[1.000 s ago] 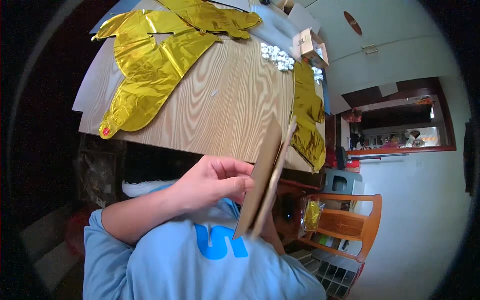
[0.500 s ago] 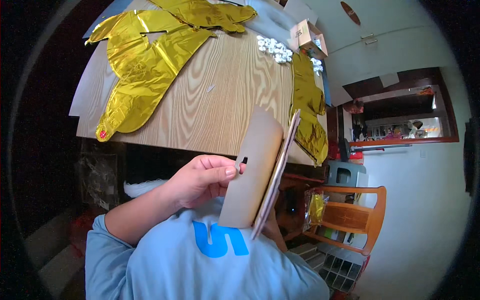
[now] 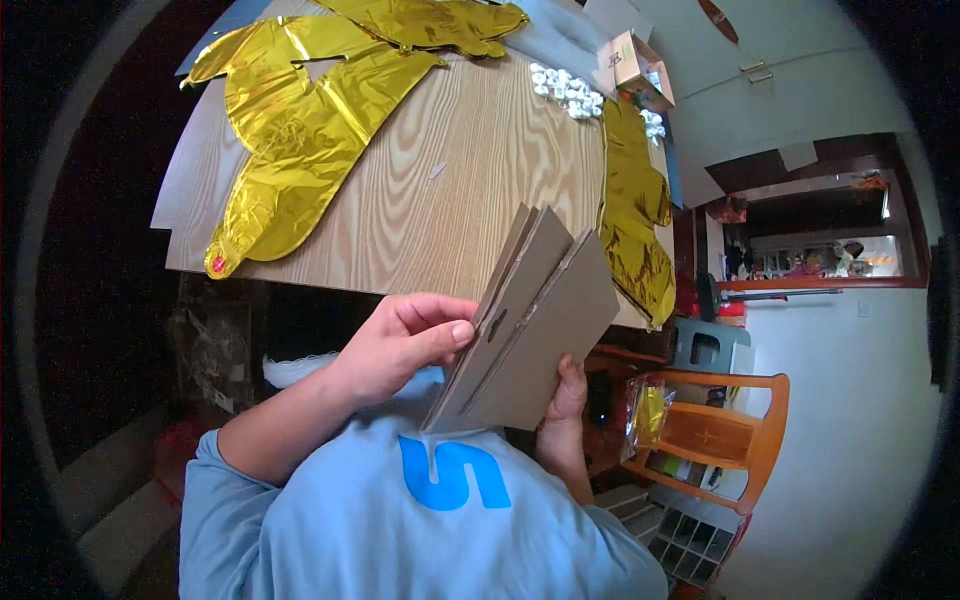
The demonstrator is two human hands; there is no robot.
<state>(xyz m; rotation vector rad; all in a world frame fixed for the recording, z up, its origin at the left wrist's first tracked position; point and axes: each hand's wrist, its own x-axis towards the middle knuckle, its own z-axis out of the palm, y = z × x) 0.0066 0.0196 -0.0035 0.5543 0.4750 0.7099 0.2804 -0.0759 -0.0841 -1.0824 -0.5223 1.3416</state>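
Both my hands hold a folded piece of brown cardboard (image 3: 560, 315) in front of my chest, tilted, with several layers showing along its upper left side. A small dark slot is cut in one flap near the left edge. My left hand (image 3: 405, 345) pinches that edge beside the slot, thumb on the near side and fingers partly hidden behind. At the lower right, my right hand (image 3: 568, 405) grips the board with its thumb on the broad face; its other fingers are out of sight behind.
On the wood-grain table (image 3: 400, 220) lie flat gold foil balloons (image 3: 290, 150), another gold foil piece (image 3: 635, 200) at the right, a pile of white rolls (image 3: 567, 92) and a small open carton (image 3: 637, 70). A wooden chair (image 3: 710, 435) stands to my right.
The cardboard has turned so its broad face shows, and its flaps lie closer together. My right hand, mostly hidden before, now shows its thumb on the face. The view has shifted slightly.
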